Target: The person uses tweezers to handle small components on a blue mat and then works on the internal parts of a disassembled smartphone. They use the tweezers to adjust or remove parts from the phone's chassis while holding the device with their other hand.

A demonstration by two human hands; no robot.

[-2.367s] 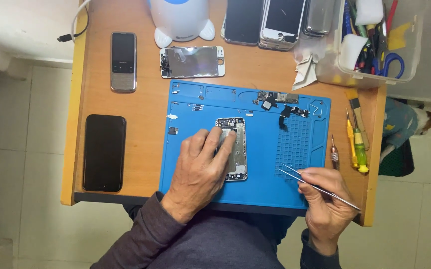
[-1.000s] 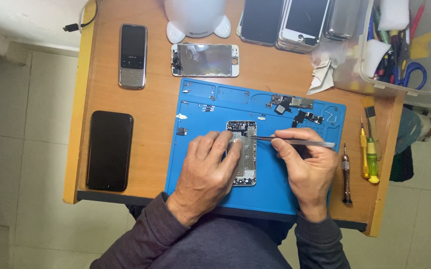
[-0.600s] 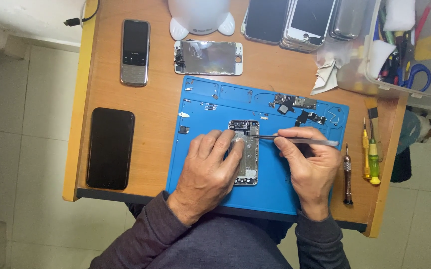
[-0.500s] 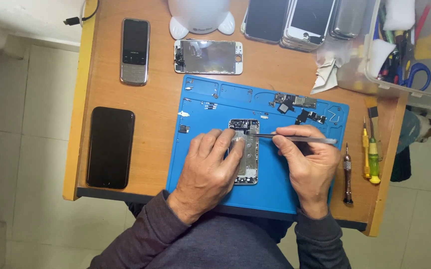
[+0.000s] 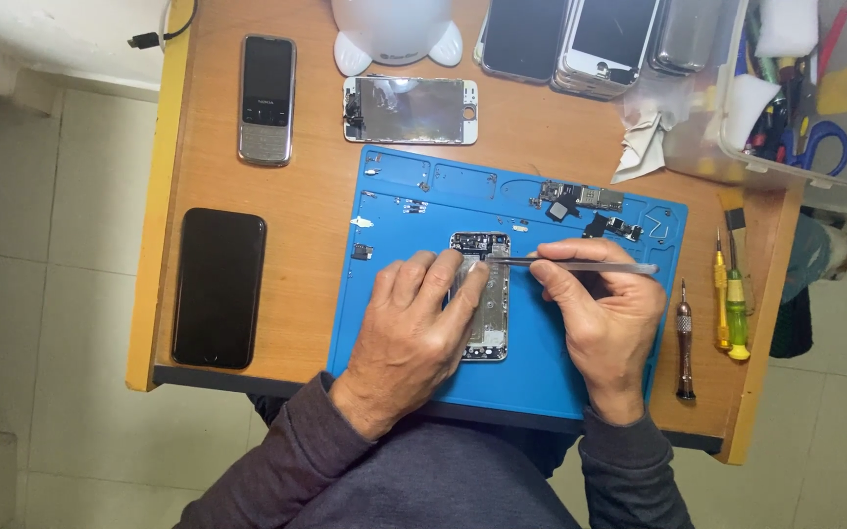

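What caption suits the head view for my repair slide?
Left hand steadies opened silver phone chassis on blue mat; right hand applies metal tweezers.

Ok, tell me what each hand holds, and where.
Right hand pinches tweezers near their middle. Left hand presses flat on the opened phone body, steadying it without gripping.

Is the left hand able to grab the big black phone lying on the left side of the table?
Probably yes. The black phone lies flat on bare wood left of the blue mat, with nothing between it and the left hand. That hand is pressing on the opened phone frame, so it would have to let go first.
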